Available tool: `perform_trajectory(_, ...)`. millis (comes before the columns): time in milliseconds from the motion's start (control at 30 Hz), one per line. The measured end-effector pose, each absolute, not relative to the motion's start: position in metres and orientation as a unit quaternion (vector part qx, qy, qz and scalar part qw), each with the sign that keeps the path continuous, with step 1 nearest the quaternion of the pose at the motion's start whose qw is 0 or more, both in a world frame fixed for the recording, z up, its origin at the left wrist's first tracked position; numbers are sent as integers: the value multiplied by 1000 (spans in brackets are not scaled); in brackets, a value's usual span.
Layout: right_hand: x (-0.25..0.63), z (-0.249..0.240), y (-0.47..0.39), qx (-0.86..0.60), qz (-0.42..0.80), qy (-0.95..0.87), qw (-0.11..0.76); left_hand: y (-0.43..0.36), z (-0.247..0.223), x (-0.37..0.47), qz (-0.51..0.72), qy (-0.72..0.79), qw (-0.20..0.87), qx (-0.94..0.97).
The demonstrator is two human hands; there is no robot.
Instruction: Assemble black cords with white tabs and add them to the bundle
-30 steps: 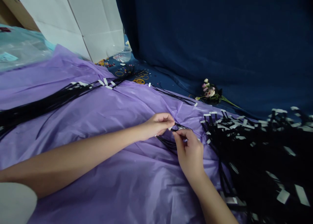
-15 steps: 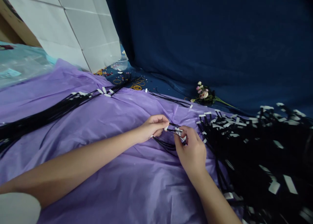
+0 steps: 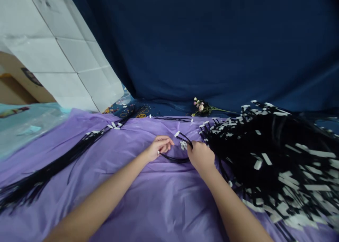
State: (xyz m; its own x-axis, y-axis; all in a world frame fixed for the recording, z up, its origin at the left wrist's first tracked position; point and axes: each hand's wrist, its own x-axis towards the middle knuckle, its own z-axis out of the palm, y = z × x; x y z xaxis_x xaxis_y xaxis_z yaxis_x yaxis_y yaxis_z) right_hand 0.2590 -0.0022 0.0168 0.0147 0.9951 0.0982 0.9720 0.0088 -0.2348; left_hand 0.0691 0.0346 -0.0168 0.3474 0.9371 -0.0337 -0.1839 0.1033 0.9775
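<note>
In the middle of the head view, my right hand (image 3: 201, 158) is closed around a few thin black cords. One cord (image 3: 185, 137) loops up out of the fist and ends in a white tab (image 3: 177, 133). More white tabs (image 3: 183, 145) show beside its fingers. My left hand (image 3: 160, 147) is to the left, fingers curled, thumb and forefinger apart from the upper tab. Another black cord (image 3: 173, 159) with a white end sags between the two hands, its tip held in the lower fingers of my left hand.
A large heap of black cords with white tabs (image 3: 246, 139) lies at right. A long bundle of cords (image 3: 63, 159) stretches across the purple sheet (image 3: 159, 206) at left. Behind are artificial flowers (image 3: 201, 106), rubber bands (image 3: 141, 115) and a dark blue curtain (image 3: 212, 51).
My left hand has let go of the upper tab and drawn slightly left. My right hand has closed into a fist around the cords. The view has tilted up and turned right.
</note>
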Motion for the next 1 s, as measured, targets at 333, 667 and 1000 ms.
perform_trajectory(333,272,40,-15,-713,75,-673,183,29,-19,74,441,398,584,554)
perform_trajectory(667,274,47,-22,-707,100,-675,184,25,-12,82,449,421,575,540)
perform_trajectory(1000,281,45,-13,-668,183,-638,337,25,-9,76,502,372,614,482)
